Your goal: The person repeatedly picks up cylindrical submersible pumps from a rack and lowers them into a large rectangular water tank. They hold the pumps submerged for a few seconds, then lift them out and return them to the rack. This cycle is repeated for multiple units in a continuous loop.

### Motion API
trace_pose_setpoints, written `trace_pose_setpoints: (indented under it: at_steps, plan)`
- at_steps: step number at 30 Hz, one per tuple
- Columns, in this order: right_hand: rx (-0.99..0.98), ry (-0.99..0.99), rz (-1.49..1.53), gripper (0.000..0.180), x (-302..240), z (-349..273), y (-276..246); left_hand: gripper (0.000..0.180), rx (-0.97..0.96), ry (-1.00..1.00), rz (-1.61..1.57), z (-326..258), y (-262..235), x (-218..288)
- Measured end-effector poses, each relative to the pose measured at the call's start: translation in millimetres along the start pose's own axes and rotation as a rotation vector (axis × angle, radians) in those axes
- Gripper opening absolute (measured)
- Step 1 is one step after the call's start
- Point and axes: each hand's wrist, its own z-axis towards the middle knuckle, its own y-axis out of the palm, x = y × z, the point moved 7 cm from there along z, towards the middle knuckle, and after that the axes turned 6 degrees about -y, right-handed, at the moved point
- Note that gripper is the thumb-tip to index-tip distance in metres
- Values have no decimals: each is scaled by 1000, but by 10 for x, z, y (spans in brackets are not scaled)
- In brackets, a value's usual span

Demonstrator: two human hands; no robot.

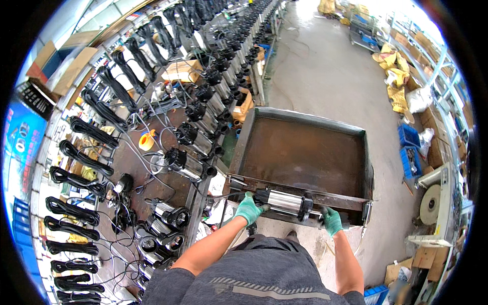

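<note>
A silver cylindrical pump with black ends lies on its side across the near rim of a rusty metal tank. My left hand, in a green glove, is closed on the pump's left black end, where a dark cable leads off to the left. At the other end, my right hand, also in a green glove, is closed around a small part just beyond the black cap. Its fingers partly hide that part. Inside the tank is a flat brown surface; whether it is water or rusted metal I cannot tell.
Along the workbench at the left stand several similar pumps, with coiled black cables hanging behind them. An orange tape roll lies among loose wires. At the right are blue bins, yellow sacks and a machine with a round disc.
</note>
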Motion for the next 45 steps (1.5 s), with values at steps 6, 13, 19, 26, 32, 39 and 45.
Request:
trace_pose_setpoints:
  at_steps: [6, 13, 19, 26, 32, 39, 45]
  plan:
    - [-34, 125, 115, 33, -162, -58, 133, 91, -48, -71, 36, -56, -49, -9]
    - [-195, -27, 76, 21, -60, -63, -13, 91, -39, -41, 6, -31, 6, -36]
    - [-5, 127, 180, 34, -130, -82, 67, 90, -49, -57, -8, 10, 60, -86]
    - [-85, -725, -953, 77, -616, -356, -76, 86, -31, -54, 12, -54, -1, -22]
    - [-168, -273, 73, 47, 111, 45, -39, 90, -63, -77, -54, 24, 49, -178]
    - [-174, -239, -617, 40, -493, -92, -35, 96, 23, -6, 109, 39, -51, -18]
    - [788, -325, -733, 36, -731, -735, -1257, 82, -13, 10, -119, 183, 96, -335]
